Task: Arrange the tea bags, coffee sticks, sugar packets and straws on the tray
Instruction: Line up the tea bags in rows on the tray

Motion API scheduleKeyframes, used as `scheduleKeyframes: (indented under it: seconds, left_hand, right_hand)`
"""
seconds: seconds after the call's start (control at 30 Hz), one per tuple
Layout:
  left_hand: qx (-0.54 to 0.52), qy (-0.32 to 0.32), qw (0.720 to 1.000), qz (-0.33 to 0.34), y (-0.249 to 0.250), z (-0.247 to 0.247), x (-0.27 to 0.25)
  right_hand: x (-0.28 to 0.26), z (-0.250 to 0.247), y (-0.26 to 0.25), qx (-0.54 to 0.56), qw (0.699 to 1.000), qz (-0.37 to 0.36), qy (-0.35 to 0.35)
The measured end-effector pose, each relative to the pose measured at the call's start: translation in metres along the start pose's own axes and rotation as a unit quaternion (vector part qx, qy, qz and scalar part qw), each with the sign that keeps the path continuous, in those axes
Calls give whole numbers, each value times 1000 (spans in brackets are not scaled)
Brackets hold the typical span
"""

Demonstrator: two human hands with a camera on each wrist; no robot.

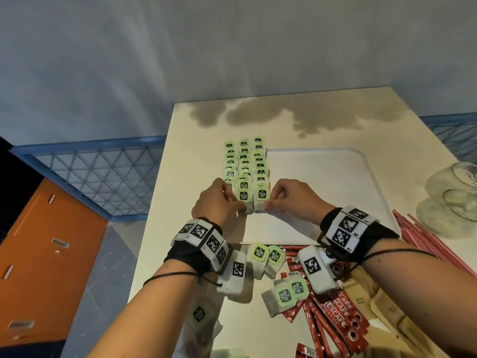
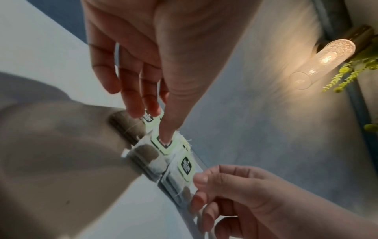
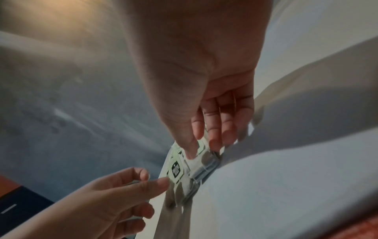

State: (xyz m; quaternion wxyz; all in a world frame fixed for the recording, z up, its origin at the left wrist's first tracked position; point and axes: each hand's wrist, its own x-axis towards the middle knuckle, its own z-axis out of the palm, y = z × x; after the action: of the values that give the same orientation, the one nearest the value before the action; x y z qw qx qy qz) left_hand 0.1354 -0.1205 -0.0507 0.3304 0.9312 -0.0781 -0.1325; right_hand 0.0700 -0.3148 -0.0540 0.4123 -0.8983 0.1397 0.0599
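Nearest the head camera, loose tea bags lay on the table short of the tray, with red Nescafe coffee sticks and brown sugar packets to their right. Red straws lay along the tray's right edge, beside two overturned glass jars.

Further out, three overlapping rows of tea bags ran down the left edge of the white tray. At their near end our left hand had its thumb tip pressed on a green tag, fingers curled alongside. Our right hand pinched the nearest bag of the right row.

We judged the bags light, soft and easily shifted; the paper edge below the tag seemed the best hold.
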Motion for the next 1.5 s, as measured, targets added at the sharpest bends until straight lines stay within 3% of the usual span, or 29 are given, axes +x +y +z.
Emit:
scheduleKeyframes:
  seconds: [0.13,0.37,0.53,0.63,0.8,0.9,0.97,1.07,1.27,1.43,1.5]
  left_hand:
    - [52,-64,996,13,-1,3,3]
    - [25,-89,995,30,-6,-13,1]
    - [40,-49,998,5,-47,-63,-32]
    - [85,-66,994,-28,-75,-82,-60]
    - [112,-115,986,-46,-93,-68,-89]
    - [125,-107,986,-36,-93,-60,-102]
    - [114,-87,990,-17,-88,-62,-111]
    - [99,-81,990,67,-72,-68,-128]
    - [13,-91,979,184,-29,-73,-153]
    - [-134,-129,977,106,-34,-67,-161]
    - [-30,-137,988,62,-50,-62,-159]
  right_hand:
    - [1,8,-4,-1,1000,6,-6]
    - [-2,9,-13,-38,999,-1,4]
    - [-36,10,-19,-33,998,-44,-15]
    - [-57,16,-21,-22,998,-54,-26]
    - [-79,30,-28,-28,996,-59,-58]
    - [-92,37,-38,-31,994,-78,-64]
    - [-101,41,-45,-33,992,-99,-64]
    - [-115,45,-56,-16,987,-132,-89]
    - [-129,48,-72,2,967,-175,-184]
    - [-139,40,-65,9,973,-152,-173]
    - [-141,39,-58,15,977,-136,-166]
